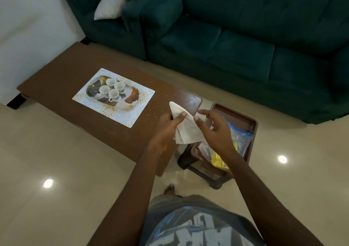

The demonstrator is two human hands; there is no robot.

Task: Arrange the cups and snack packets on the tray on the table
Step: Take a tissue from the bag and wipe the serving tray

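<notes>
Four cups point(111, 90) stand together on the tray point(132, 97). Right of the tray, the left hand point(166, 130) and right hand point(213, 130) both grip a cloth point(186, 130). Packets point(237, 142) lie farther right, off the tabletop point(62, 70).

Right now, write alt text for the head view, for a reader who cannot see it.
The left hand and right hand hold a white cloth near the end of a brown table. Four white cups stand on a patterned tray there; snack packets lie on a stool beside it.
</notes>
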